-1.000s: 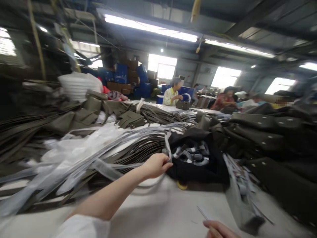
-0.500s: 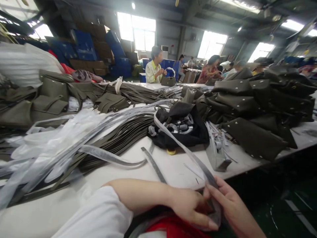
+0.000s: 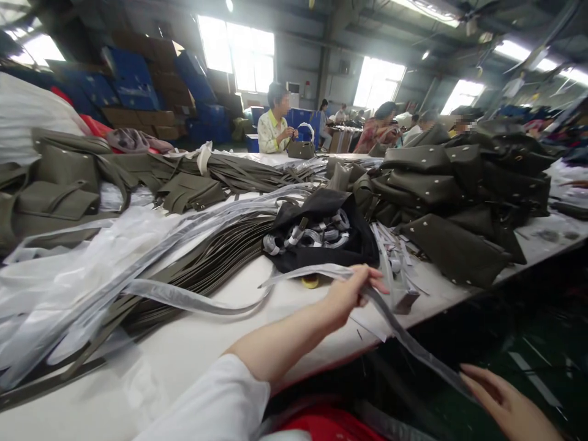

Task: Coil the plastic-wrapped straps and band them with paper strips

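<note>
A long dark strap in a clear plastic sleeve (image 3: 408, 340) runs between my two hands, past the table's front edge. My left hand (image 3: 351, 294) grips it over the table, fingers closed, and one end of the strap reaches left in front of the black bag. Lower right, my right hand (image 3: 500, 398) pinches the strap farther along. Just behind my left hand sits the open black bag (image 3: 321, 260), filled with small rolled pieces in clear wrap. A grey tape dispenser (image 3: 400, 300) stands to the right of my left hand.
Stacked dark olive straps (image 3: 220, 254) and plastic-sleeved straps (image 3: 193, 297) lie on the left of the white table (image 3: 197, 349). Olive bags (image 3: 459, 239) are heaped right. Another person (image 3: 274, 125) sits across the table handling a bag. Something red (image 3: 328, 422) is below me.
My left hand has moved up and away over the table, and my right hand down to the right. The strap, bunched between them before, is now stretched out.
</note>
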Available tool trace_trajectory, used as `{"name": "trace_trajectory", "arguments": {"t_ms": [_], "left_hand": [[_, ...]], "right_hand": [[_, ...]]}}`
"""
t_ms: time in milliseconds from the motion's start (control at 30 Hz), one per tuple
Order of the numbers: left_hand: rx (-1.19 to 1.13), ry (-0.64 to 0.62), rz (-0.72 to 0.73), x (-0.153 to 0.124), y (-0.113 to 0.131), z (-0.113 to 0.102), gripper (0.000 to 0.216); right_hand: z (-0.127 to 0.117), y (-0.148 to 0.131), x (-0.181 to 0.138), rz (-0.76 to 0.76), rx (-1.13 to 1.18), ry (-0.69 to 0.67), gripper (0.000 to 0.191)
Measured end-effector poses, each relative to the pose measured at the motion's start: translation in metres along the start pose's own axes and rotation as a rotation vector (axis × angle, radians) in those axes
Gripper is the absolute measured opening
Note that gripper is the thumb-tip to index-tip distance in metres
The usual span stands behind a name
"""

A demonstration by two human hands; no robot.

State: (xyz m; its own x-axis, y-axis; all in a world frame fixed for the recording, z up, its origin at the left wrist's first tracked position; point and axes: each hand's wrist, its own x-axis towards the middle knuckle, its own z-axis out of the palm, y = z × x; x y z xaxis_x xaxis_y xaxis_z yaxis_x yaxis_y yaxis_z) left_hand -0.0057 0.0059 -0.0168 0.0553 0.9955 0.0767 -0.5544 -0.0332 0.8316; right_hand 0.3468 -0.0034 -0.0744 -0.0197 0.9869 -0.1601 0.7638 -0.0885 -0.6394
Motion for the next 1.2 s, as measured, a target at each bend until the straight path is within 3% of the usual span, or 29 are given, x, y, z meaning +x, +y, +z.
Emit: {"name": "trace_trajectory", "arguments": {"t_ms": [67, 233, 300, 367, 433, 500, 600, 767, 867, 1033, 1200], "left_hand": [[0.140, -0.194, -0.095, -0.015, -0.032, 0.012, 0.049], [0.678, -0.651, -0.260, -0.042, -0.103, 0.020, 0.043], [0.809, -0.825, -0.319, -0.044, -0.120, 0.020, 0.038], [0.837, -0.920, -0.407, -0.041, -0.127, 0.019, 0.033], [0.865, -0.911, -0.392, -0.035, -0.122, 0.015, 0.024], [0.902, -0.804, -0.324, -0.025, -0.106, 0.007, 0.018], [0.743, -0.558, -0.424, -0.002, -0.072, -0.012, 0.031], [0.309, -0.377, -0.512, 0.035, -0.019, -0.043, 0.080], [0.215, -0.416, -0.508, 0.034, 0.004, -0.050, 0.087], [0.599, -0.536, -0.479, 0.016, 0.022, -0.051, 0.068], [0.827, -0.659, -0.523, 0.012, 0.031, -0.052, 0.073]], "right_hand": [[0.012, -0.029, -0.002, -0.104, 0.159, -0.051, 0.046], [0.053, -0.114, -0.033, -0.378, 0.311, -0.307, 0.051], [0.065, -0.134, -0.040, -0.436, 0.258, -0.401, 0.046], [0.071, -0.139, -0.041, -0.431, 0.255, -0.459, 0.039], [0.070, -0.131, -0.039, -0.355, 0.345, -0.458, 0.037], [0.063, -0.117, -0.037, -0.281, 0.465, -0.378, 0.037], [0.044, -0.097, -0.040, -0.179, 0.579, -0.237, 0.042], [0.025, -0.083, -0.055, 0.002, 0.495, -0.159, 0.055], [0.027, -0.077, -0.055, -0.006, 0.376, -0.201, 0.059], [0.032, -0.068, -0.046, -0.061, 0.218, -0.338, 0.061], [0.029, -0.074, -0.048, -0.086, 0.228, -0.249, 0.060]]}}
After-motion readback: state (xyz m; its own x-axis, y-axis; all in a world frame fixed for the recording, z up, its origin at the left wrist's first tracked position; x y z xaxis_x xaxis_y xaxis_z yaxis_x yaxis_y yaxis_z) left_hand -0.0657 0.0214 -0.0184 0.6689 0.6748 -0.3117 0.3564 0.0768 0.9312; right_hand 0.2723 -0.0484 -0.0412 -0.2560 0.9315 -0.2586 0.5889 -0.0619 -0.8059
